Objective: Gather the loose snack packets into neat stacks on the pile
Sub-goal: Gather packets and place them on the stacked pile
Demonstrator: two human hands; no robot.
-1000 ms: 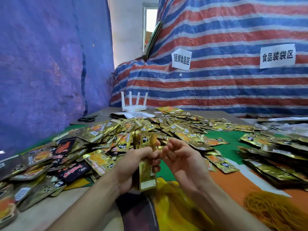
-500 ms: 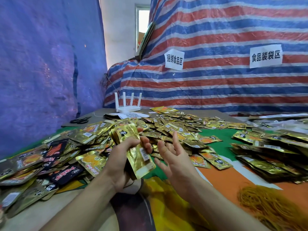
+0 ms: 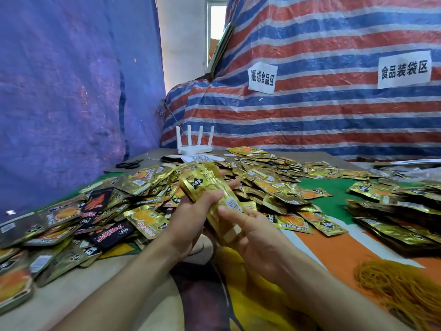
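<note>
A tilted stack of gold foil packets (image 3: 211, 186) is gripped over the bench's (image 3: 71, 297) near middle; loose gold and black packets (image 3: 143, 181) heap along its left and far edges.

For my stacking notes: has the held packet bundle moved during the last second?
Yes. The packet bundle tipped away; its top end is nearer the white router.

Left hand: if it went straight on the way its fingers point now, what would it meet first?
Probably the heap of loose packets just beyond the left hand and the stack it grips; depth is unclear.
</note>
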